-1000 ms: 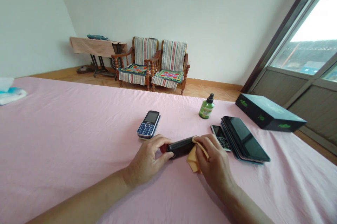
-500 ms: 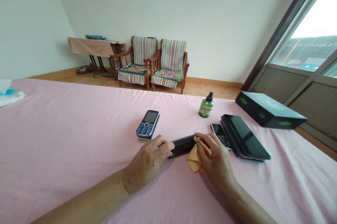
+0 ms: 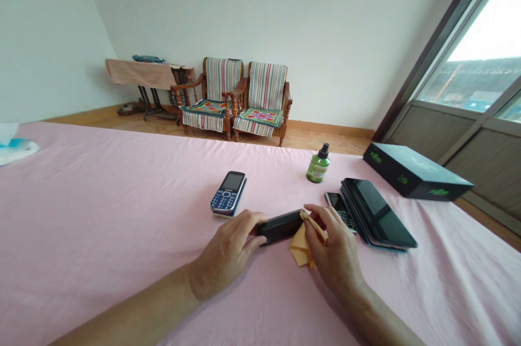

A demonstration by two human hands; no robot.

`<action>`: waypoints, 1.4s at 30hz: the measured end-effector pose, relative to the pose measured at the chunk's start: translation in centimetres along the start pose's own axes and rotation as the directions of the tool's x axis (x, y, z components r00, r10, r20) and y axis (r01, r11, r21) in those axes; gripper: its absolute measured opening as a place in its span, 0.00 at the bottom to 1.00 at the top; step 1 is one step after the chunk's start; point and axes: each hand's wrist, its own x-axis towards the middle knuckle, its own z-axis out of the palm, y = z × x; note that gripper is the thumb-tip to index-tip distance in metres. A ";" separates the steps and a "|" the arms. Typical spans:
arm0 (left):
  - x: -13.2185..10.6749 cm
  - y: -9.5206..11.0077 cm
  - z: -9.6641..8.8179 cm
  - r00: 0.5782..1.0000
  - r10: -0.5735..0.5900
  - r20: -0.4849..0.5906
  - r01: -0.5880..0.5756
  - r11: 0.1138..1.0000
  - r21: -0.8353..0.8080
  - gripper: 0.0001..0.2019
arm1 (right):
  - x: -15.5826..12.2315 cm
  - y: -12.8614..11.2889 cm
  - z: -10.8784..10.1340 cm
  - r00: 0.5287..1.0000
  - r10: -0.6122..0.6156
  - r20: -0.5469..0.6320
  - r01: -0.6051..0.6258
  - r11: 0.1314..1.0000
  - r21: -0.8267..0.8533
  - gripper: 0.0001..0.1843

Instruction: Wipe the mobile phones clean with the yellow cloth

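Note:
My left hand (image 3: 230,252) grips the left end of a black phone (image 3: 281,226), thumb on the near side and fingers behind it. The phone is tilted on its edge above the pink cloth. Pinched in my right hand (image 3: 336,245) is a yellow cleaning cloth (image 3: 300,247), pressed to the phone's right end. The lower part of that cloth hangs beneath my fingers. A blue keypad phone (image 3: 228,193) lies beyond my left hand, resting on another flat item. Just past my right hand lies a small black keypad phone (image 3: 341,211).
A stack of dark tablets or phones (image 3: 378,213) lies to the right. Behind it sits a black box (image 3: 417,171) with green lettering. A green spray bottle (image 3: 318,166) stands farther back. The pink sheet (image 3: 122,199) covers the surface. Two wooden chairs (image 3: 260,91) stand by the wall.
My left hand's fingers have shifted on the phone's left end, the thumb now lower and more spread. My right hand and the cloth stay almost in place.

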 end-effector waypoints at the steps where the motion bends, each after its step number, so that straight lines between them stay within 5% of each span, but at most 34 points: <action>1: 0.1 0.0 0.0 0.999 -0.040 -0.002 0.040 0.999 -0.035 0.13 | 0.0 0.0 -0.1 1.000 -0.014 -0.002 0.014 1.000 -0.008 0.10; 6: 0.5 0.2 -0.2 0.979 -0.184 0.084 0.198 0.957 -0.211 0.08 | -0.3 -0.2 0.2 0.991 -0.123 0.042 0.124 0.992 -0.008 0.12; 15: 0.5 0.5 -0.3 0.971 -0.192 0.139 0.223 0.942 -0.250 0.04 | -1.6 -4.4 1.6 0.912 -0.290 0.289 0.243 0.951 0.189 0.15; 20: 0.3 0.7 -0.3 0.974 -0.171 0.152 0.204 0.948 -0.243 0.04 | -2.4 -5.1 2.1 0.862 -0.386 0.327 0.371 0.922 0.110 0.16; 24: 0.4 0.6 -0.3 0.972 -0.185 0.147 0.216 0.947 -0.236 0.04 | -2.7 -4.7 2.4 0.875 -0.351 0.332 0.344 0.935 0.083 0.18; 34: 0.4 0.2 -0.5 0.970 -0.180 0.160 0.216 0.946 -0.243 0.03 | -1.1 -0.6 0.8 0.996 -0.086 0.024 0.084 0.994 0.074 0.14; 42: 0.2 0.0 -0.4 0.973 -0.171 0.155 0.203 0.952 -0.228 0.02 | -0.2 0.3 0.8 0.987 0.146 -0.059 -0.135 0.978 0.161 0.11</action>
